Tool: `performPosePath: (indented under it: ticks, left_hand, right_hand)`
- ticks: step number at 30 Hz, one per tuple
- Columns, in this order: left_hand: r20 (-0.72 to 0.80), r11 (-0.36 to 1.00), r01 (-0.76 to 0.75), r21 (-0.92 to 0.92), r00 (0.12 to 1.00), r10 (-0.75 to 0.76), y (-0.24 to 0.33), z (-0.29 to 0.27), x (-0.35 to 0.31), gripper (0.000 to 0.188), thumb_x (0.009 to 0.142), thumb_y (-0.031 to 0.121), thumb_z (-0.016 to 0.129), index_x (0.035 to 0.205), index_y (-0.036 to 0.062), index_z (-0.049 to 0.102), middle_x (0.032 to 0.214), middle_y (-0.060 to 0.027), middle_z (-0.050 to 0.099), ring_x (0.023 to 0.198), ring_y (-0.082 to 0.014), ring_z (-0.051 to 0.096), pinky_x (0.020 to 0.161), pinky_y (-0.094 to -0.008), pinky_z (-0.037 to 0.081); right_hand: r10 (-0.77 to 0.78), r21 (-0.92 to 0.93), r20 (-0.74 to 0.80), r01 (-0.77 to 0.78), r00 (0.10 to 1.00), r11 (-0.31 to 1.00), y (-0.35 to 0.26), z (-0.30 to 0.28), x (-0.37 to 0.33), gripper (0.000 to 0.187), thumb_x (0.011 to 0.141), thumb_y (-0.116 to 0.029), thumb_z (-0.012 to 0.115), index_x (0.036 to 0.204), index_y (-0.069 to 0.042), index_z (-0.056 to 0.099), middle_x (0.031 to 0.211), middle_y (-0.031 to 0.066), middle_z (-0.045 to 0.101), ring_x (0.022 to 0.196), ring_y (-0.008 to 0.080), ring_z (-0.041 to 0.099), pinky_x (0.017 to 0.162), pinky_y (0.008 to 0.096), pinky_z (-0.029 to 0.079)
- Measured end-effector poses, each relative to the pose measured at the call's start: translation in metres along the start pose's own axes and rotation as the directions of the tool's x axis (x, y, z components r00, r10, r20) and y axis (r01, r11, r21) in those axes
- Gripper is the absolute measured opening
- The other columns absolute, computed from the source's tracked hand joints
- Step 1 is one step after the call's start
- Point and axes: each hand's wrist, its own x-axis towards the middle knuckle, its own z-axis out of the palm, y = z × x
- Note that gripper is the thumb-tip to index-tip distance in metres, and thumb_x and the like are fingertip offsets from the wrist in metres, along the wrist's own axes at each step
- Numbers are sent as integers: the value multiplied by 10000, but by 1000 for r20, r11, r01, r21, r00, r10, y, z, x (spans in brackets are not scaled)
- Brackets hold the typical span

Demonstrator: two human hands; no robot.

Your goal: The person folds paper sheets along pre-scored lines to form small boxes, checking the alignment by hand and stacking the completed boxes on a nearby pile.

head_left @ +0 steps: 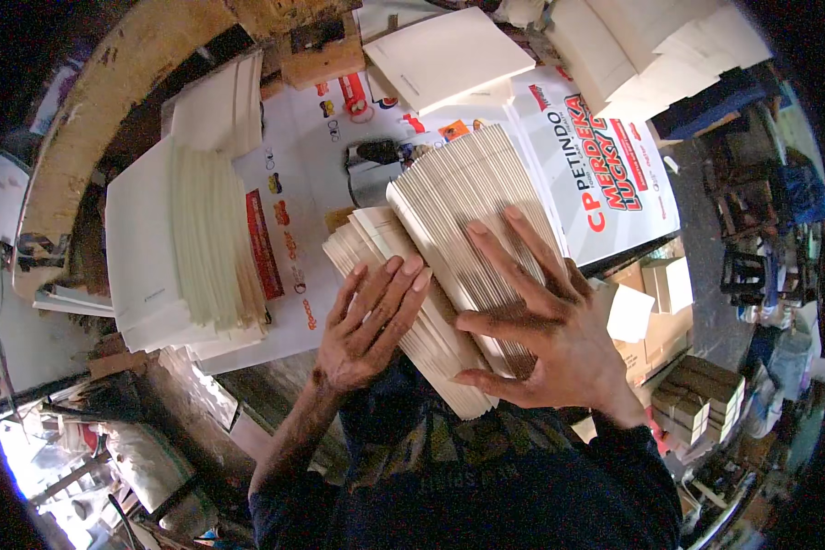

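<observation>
In front of my body lies a fanned row of folded white papers (486, 211), their edges overlapping in close steps. Along its left side runs a second, narrower row of folded papers (376, 234), looser and tilted. My left hand (366, 325) rests on the narrower row, fingers stretched out side by side with the tips near the seam between the rows. Across the wider row my right hand (550, 339) lies spread, thumb reaching over the near end of the papers. Neither hand is closed round anything. The near ends of both rows come close to my dark shirt.
A printed sheet (311, 174) covers the table. At the left stands a tall fanned paper stack (192, 247). Flat white sheets (449, 57) lie at the back, near more paper piles (650, 55). A dark-and-silver object (373, 170) sits beyond the rows. Tied bundles (696, 399) stand lower right.
</observation>
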Motion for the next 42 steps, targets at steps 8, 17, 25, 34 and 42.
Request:
performPosePath:
  ticks: [8,17,25,34,42]
  left_hand:
    - [-117,995,-20,93,993,31,-6,4,-12,317,854,77,652,1168,94,685,1277,-52,640,1219,-220,572,1027,-405,431]
    - [-39,984,-161,-70,987,159,-23,-23,3,228,698,75,766,919,104,718,1020,-27,705,1054,-195,651,892,-402,501]
    - [9,626,714,-315,661,-750,-68,-80,38,512,685,285,869,1043,40,596,973,-143,674,871,-272,660,792,-403,527]
    - [-163,659,733,172,681,-714,-182,18,24,719,735,348,827,1243,-30,486,976,-232,662,906,-419,636,848,-505,492]
    - [305,792,596,-131,784,-540,-47,75,26,396,1014,349,465,1225,32,572,974,-124,632,941,-261,622,785,-397,499]
  right_hand:
    - [45,2,-8,-45,999,999,7,-3,5,836,590,-238,742,1382,-176,483,1541,229,279,1426,448,263,1094,546,344]
    - [378,-214,-50,-380,924,900,-10,10,16,1310,535,-310,859,1543,-71,57,1530,394,-4,1405,557,175,944,669,386]
    - [580,67,-66,-576,812,814,14,0,6,1387,499,-260,876,1544,-85,-20,1534,336,-188,1388,557,225,1032,703,297]
    - [596,215,-27,-578,802,787,84,18,-3,1384,443,-308,927,1496,69,112,1460,323,339,1375,432,340,1146,437,283]
    - [629,686,52,-485,776,542,168,34,-49,1388,457,-262,960,1518,5,106,1310,268,534,1222,332,530,1054,414,414]
